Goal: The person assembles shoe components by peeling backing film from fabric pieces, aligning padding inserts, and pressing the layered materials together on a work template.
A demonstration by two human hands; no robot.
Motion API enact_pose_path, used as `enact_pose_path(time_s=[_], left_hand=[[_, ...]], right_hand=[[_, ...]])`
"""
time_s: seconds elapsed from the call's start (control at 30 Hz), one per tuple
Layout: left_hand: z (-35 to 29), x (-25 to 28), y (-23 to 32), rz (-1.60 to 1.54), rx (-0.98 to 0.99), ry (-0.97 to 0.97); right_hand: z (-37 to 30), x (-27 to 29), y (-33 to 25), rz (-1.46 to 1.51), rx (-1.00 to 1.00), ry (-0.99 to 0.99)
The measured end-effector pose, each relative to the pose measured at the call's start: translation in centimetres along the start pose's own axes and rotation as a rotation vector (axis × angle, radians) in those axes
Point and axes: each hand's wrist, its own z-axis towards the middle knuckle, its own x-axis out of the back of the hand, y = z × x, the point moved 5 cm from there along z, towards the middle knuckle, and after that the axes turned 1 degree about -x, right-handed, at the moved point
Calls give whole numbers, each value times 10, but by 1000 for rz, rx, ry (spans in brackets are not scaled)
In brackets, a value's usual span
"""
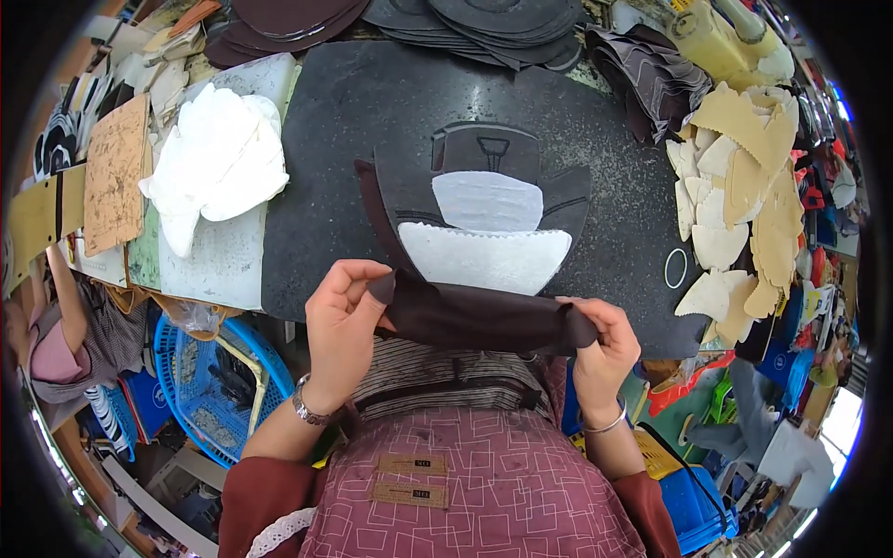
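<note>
A dark brown, leather-like piece (pixel 474 316) stretches between my hands at the near edge of the work surface. My left hand (pixel 342 312) pinches its left end, and my right hand (pixel 603 339) grips the right end, where a corner folds over the thumb. Just beyond it lies a dark grey cut upper piece (pixel 558 209) with stitch lines. On that piece rest a white zigzag-edged backing piece (pixel 484 256) and a smaller white patch (pixel 488 200). A brown edge (pixel 377 209) shows under its left side.
White cut pieces (pixel 219 158) are heaped at left, beige and cream ones (pixel 735 186) at right. Dark round-edged pieces (pixel 493 23) are stacked at the back, near a yellowish container (pixel 716 42). A white ring (pixel 675 268) lies on the black mat (pixel 321 121). A blue basket (pixel 172 372) stands below left.
</note>
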Motion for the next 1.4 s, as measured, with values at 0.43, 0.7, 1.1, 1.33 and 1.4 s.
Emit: enact_pose_path(time_s=[0.43, 0.7, 1.1, 1.33, 1.4], left_hand=[[72, -3, 41, 269, -138, 101], [88, -3, 44, 415, -83, 80], [35, -68, 49, 1164, -1235, -247], [17, -110, 20, 1202, -1175, -567], [20, -113, 20, 1206, -1123, -628]], right_hand=[[62, -10, -3, -60, -111, -5], [86, -19, 2, -100, -205, -77], [100, -24, 3, -177, -332, -137], [106, -25, 1, -221, -348, -140], [108, -24, -3, -260, -332, -141]])
